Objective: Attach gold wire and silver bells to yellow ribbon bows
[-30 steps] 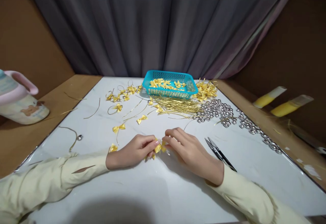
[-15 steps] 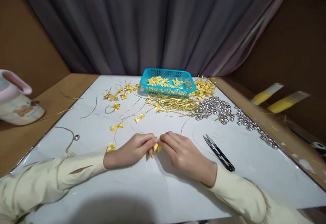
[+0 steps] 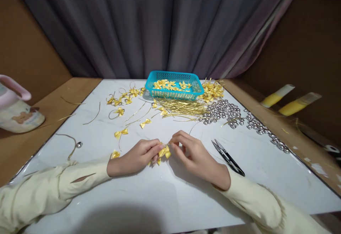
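Observation:
Between the thumb and fingers of my left hand (image 3: 141, 156) is a yellow ribbon bow (image 3: 164, 151), held just above the white tabletop. My right hand (image 3: 193, 156) is close by on the right, its thumb and forefinger pinched near the bow; whatever thin thing they may grip is too small to make out. More yellow bows lie around, among them one bow (image 3: 121, 132) and another (image 3: 145, 123) beyond my left hand. Black thread snips (image 3: 228, 158) rest to the right of my right hand.
A blue basket (image 3: 174, 95) with yellow bows stands at the back. Before it lie gold cords (image 3: 183, 108) and a heap of small silver bells or beads (image 3: 222, 111). A pink-handled mug (image 3: 20, 115) is at left; two yellow-filled tubes (image 3: 299, 104) at right.
My right hand has drawn back slightly to the right from the bow, its fingers lifting apart from my left hand. More of the bow now shows. The view has shifted a little.

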`<state>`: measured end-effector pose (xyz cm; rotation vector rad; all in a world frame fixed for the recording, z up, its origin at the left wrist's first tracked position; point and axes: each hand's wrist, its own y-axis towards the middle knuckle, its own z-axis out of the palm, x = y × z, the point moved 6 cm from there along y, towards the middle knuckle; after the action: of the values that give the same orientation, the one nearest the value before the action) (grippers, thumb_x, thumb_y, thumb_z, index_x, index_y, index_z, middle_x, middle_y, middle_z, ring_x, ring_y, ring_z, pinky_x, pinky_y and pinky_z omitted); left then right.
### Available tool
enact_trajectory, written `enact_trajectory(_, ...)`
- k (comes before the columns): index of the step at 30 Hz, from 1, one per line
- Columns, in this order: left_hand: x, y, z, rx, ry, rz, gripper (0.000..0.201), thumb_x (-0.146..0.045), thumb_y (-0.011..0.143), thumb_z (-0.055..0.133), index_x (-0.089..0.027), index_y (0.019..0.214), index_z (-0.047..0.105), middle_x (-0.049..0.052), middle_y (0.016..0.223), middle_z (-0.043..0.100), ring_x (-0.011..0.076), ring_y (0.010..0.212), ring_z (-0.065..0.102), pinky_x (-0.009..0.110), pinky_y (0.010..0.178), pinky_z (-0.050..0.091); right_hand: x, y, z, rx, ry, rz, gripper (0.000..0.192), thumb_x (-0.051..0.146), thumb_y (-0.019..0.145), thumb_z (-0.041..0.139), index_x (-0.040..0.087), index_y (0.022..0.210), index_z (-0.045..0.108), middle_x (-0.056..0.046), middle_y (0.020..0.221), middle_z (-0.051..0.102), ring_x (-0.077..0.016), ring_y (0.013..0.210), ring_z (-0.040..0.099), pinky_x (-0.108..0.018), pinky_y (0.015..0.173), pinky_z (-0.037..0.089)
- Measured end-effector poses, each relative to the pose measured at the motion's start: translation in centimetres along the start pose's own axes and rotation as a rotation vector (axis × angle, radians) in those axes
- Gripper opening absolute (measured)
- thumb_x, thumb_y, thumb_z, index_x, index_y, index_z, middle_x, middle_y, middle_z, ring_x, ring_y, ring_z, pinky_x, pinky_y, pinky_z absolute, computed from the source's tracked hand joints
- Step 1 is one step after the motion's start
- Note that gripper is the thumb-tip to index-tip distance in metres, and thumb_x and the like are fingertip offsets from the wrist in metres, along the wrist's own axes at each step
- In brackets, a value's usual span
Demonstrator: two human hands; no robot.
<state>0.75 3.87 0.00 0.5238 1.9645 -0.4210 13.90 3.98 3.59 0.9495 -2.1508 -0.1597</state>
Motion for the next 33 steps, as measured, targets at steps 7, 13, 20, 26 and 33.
enact_trajectory(7, -0.1, 0.0, 0.0, 0.003, -0.004, 0.011, 0.036, -0.035, 0.094, 0.034, -0.018, 0.064, 0.044, -0.003, 0.058, 0.051, 0.0109, 0.056, 0.049, 0.023, 0.060, 0.040, 1.1, -0.4, 0.4, 0.117, -0.052, -0.106, 0.017, 0.014, 0.089, 0.042, 0.015, 0.097, 0.057, -0.010, 0.093, 0.058, -0.0188, 0.085, 0.054, -0.031, 0.071, 0.049)
enact_trajectory(13, -0.1, 0.2, 0.1, 0.004, 0.026, -0.002, 0.037, -0.036, 0.094, 0.034, -0.018, 0.064, 0.045, -0.002, 0.060, 0.053, 0.0116, 0.058, 0.050, 0.023, 0.061, 0.040, 1.0, -0.6, 1.0, 0.103, -0.162, -0.152, 0.022, 0.007, 0.086, 0.040, 0.012, 0.098, 0.058, -0.010, 0.089, 0.059, -0.0182, 0.079, 0.055, -0.028, 0.064, 0.048)
enact_trajectory(20, 0.2, 0.3, 0.0, -0.010, 0.026, -0.019, 0.037, -0.036, 0.095, 0.033, -0.018, 0.063, 0.043, -0.003, 0.059, 0.050, 0.0111, 0.057, 0.048, 0.022, 0.060, 0.039, 0.7, -0.4, 0.8, 0.022, -0.177, -0.110, 0.018, 0.016, 0.091, 0.039, 0.014, 0.091, 0.057, -0.008, 0.086, 0.059, -0.0149, 0.071, 0.056, -0.026, 0.058, 0.046)
enact_trajectory(26, 0.4, 0.3, 0.1, -0.015, -0.003, -0.034, 0.035, -0.036, 0.094, 0.034, -0.018, 0.066, 0.044, -0.003, 0.059, 0.049, 0.0113, 0.056, 0.048, 0.023, 0.058, 0.039, -0.7, -0.1, 0.5, -0.030, 0.148, 0.155, 0.011, 0.009, 0.081, 0.048, 0.015, 0.077, 0.057, -0.002, 0.076, 0.057, -0.0103, 0.064, 0.053, -0.021, 0.055, 0.042)
enact_trajectory(33, 0.4, 0.2, 0.0, -0.011, -0.007, -0.036, 0.035, -0.037, 0.094, 0.034, -0.019, 0.065, 0.044, -0.003, 0.058, 0.050, 0.0115, 0.056, 0.049, 0.023, 0.059, 0.040, -1.7, 0.3, 0.0, -0.007, 0.268, 0.325, 0.014, 0.010, 0.080, 0.050, 0.015, 0.082, 0.063, -0.003, 0.085, 0.062, -0.0105, 0.070, 0.057, -0.021, 0.058, 0.044)
